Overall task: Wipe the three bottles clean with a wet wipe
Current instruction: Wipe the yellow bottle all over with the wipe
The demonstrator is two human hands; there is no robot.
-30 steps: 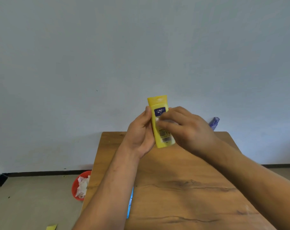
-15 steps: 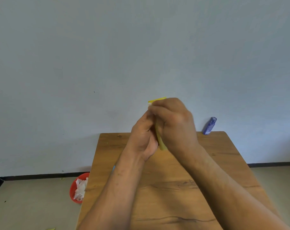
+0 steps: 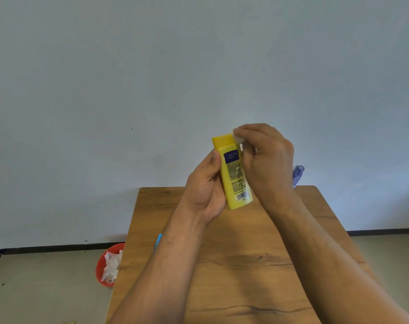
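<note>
Yellow bottle [image 3: 233,174]: centre of frame, held in the air above the far end of the table [image 3: 245,265], roughly upright, cap end up, top leaning slightly left, back label and barcode facing the camera.

Left hand [image 3: 205,190] grips it from the left, thumb on the edge just below the cap, other fingers wrapped behind. Likely a steadying hold that leaves the cap and right side free for wiping.

Right hand [image 3: 266,157], fingers curled, pinches a wet wipe [image 3: 237,136] against the cap's upper right corner. Only a small white bit of the wipe shows. Judged step: wiping the cap area of this bottle.

Counts:
- 2 bottles seen: 1 yellow, 1 blue bottle [image 3: 298,175] standing at the table's far right edge, mostly hidden behind the right hand. A 3rd is not visible.
- 1 blue strip [image 3: 158,239] by the left forearm, cannot tell what.
- 1 wipe in hand.
- 1 red bin [image 3: 103,265] on the floor lower left holding crumpled white wipes [image 3: 112,265], number unclear.
</note>
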